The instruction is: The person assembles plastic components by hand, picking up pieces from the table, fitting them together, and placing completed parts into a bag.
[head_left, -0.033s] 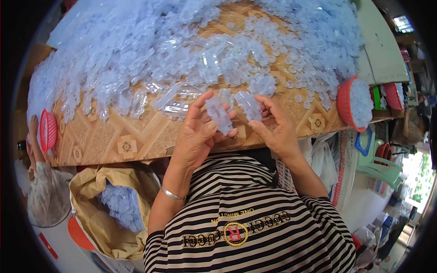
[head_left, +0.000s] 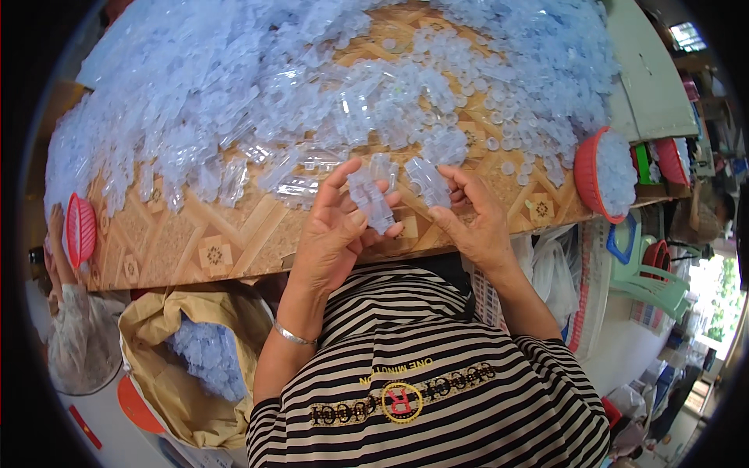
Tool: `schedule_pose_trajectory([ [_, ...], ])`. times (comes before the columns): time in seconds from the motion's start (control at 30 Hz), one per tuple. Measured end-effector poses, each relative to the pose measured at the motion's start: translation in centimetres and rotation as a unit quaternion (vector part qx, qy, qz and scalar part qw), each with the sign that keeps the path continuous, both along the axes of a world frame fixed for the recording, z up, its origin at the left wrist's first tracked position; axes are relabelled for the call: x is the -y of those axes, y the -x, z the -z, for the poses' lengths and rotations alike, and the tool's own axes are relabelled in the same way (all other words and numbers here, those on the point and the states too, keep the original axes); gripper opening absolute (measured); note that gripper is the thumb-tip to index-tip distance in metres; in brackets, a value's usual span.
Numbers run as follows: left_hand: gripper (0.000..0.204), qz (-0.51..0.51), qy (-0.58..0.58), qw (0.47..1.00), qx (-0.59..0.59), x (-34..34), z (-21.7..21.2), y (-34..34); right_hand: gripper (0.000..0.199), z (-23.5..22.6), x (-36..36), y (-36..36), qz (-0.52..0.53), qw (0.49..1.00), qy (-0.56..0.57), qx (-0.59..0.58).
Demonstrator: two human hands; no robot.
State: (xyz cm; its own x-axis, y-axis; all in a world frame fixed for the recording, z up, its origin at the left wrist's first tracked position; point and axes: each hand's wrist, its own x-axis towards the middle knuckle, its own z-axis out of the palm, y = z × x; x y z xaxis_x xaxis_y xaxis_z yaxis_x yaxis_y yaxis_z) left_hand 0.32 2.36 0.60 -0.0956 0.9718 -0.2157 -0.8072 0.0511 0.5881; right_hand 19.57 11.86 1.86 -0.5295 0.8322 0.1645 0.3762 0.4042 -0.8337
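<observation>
Left hand pinching clear oblong plastic piece — long axis down-right; right hand pinching clear stubby plastic block, just right of piece

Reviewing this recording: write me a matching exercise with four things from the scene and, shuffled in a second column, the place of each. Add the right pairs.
Things
1. Clear moulded plastic piece
2. Silver metal bracelet
3. Open brown paper-like sack
4. Pale green plastic chair

Places
A. Below the near edge of the wood-patterned brown table, at the person's left
B. Around the wrist of the left hand
C. At the picture's far right, beyond the table
D. In the grip of the right hand

Pairs: 1-D, 2-B, 3-A, 4-C
</observation>
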Motion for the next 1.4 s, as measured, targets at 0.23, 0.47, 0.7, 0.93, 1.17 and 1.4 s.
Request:
schedule_pose_trajectory([
  [0.23,0.066,0.037,-0.007,0.999,-0.021,-0.2,0.8,-0.6,0.045,1.3,-0.6,-3.4,0.08,0.988,-0.088,0.098],
  [0.47,0.067,0.049,-0.007,0.998,-0.038,-0.4,0.9,-1.0,0.046,2.4,-4.5,-0.4,0.061,0.974,-0.173,0.133],
  [0.7,0.072,0.036,0.007,0.998,-0.05,-0.3,0.9,-0.6,0.041,1.4,-9.1,1.3,0.024,0.989,-0.111,0.089],
  [0.93,0.071,0.039,0.005,0.998,-0.05,-0.5,1.1,-0.5,0.029,1.8,-18.1,-2.9,0.19,0.958,-0.156,0.146],
  [1.17,0.068,0.035,-0.009,0.998,-0.047,-0.6,1.4,-0.5,0.033,2.2,-21.4,-2.7,0.143,0.903,-0.291,0.281],
  [1.4,0.067,0.036,-0.013,0.998,-0.048,-0.5,1.7,-0.5,0.033,1.7,-20.1,-3.0,0.12,0.89,-0.336,0.285],
])
